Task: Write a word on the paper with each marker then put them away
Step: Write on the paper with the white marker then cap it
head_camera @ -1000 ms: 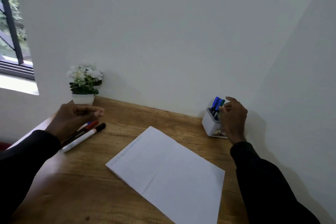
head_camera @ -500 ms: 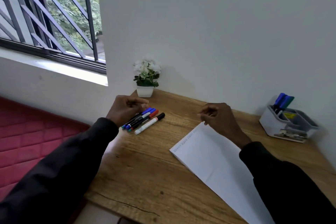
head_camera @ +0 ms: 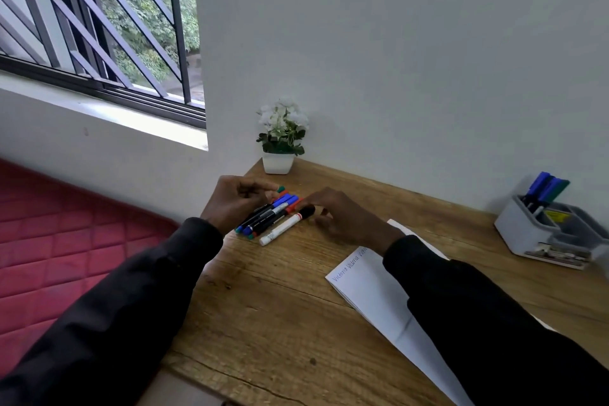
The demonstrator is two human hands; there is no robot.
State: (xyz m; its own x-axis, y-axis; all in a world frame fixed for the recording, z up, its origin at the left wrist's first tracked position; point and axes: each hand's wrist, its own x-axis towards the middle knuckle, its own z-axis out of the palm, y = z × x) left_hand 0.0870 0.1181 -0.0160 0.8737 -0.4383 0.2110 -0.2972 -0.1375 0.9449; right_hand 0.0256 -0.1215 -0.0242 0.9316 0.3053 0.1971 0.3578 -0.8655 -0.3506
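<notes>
Left hand [head_camera: 230, 203] curled over markers [head_camera: 267, 213], far left, likely corralling; grip unclear. Right hand [head_camera: 342, 217] loose, empty, fingertips at white marker [head_camera: 280, 230], presumably selecting. Paper [head_camera: 372, 290] near right, holder [head_camera: 527, 236] far right.

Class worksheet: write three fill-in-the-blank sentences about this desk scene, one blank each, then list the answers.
1. The white marker on the desk has a ___ cap.
2. The potted plant bears ___ flowers.
3. The grey organiser stands at the desk's ___ end.
Answers: black, white, right.
</notes>
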